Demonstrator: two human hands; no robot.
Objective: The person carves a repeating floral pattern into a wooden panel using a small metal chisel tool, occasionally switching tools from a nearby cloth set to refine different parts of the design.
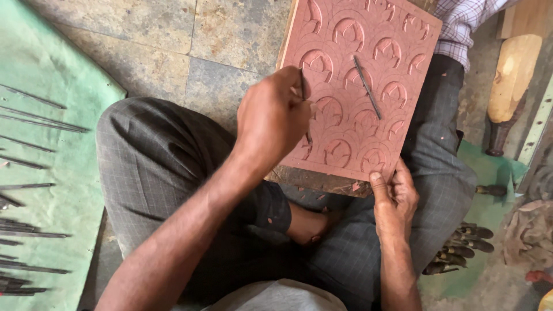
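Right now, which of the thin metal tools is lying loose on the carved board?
The slim metal tool lying diagonally on the reddish carved board, untouched. Another is held in the left hand; the rest lie on the green cloth.

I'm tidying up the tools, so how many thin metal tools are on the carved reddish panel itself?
2. One thin grey metal tool lies loose on the carved reddish wooden panel, right of centre; another dark metal tool is held by the left hand. Others may be hidden beneath it.

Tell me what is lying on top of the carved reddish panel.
A thin metal tool lies loose on the carved panel. The left hand presses a second slim tool onto it; its tip is hidden. The right hand grips the lower edge.
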